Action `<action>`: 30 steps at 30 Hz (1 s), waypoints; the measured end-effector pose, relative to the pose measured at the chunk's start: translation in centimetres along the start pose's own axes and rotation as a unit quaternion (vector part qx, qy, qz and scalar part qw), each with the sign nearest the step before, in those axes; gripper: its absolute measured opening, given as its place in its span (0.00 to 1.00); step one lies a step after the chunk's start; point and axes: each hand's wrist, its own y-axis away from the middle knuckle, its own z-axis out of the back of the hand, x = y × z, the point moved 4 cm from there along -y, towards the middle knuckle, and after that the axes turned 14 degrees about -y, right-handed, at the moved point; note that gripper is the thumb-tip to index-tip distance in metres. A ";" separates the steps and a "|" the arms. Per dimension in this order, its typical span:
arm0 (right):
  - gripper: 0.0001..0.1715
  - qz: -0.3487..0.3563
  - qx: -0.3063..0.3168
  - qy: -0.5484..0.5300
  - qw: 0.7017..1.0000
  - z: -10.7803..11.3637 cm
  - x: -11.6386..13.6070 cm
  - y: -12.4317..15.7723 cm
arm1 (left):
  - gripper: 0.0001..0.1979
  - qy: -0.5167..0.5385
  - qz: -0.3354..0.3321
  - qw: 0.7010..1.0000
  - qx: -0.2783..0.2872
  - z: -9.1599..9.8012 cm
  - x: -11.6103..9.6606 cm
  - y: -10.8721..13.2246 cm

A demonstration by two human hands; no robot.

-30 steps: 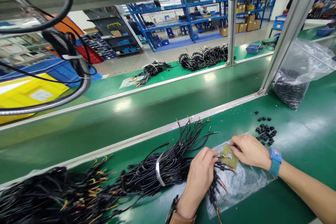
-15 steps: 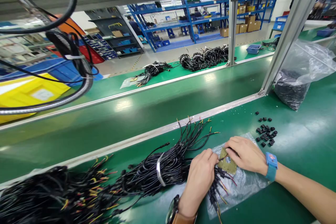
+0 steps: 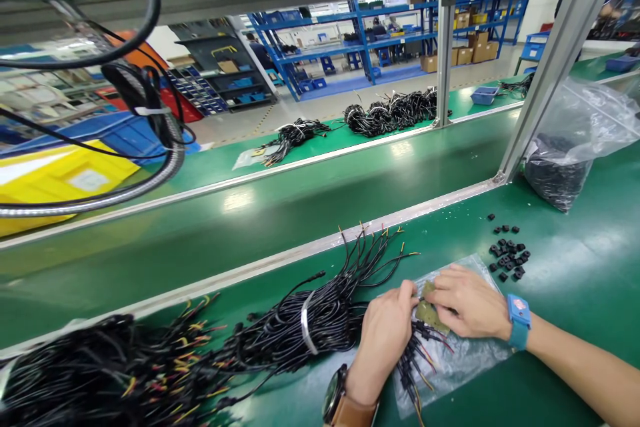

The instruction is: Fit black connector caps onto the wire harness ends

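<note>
Left of the sponge (image 3: 429,314), the left hand (image 3: 386,328) pinches a cable (image 3: 421,299), best kept steady; I cannot tell what the right hand (image 3: 469,303) grips.

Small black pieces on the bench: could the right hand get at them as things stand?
Probably yes: the small black pieces lie loose near the right hand, and nothing seems to stand between them.

On my feed I see a green surface (image 3: 565,293); silver trim (image 3: 435,203) along its far edge; black cables (image 3: 333,320) tipped yellow and red; olive pad (image 3: 429,315); blue wristband (image 3: 519,333).
</note>
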 end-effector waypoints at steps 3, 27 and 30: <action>0.11 -0.004 0.004 0.003 1.000 -0.1 -0.1 0.0 | 0.06 0.019 -0.006 1.000 0.013 0.3 0.1 0.2; 0.13 -0.050 -0.065 0.001 0.997 0.6 -0.7 -0.1 | 0.11 -0.055 -0.035 0.998 -0.014 0.3 0.1 0.4; 0.14 -0.060 -0.073 -0.004 0.996 0.8 -0.8 0.0 | 0.11 -0.064 -0.037 0.997 -0.007 0.2 0.0 0.4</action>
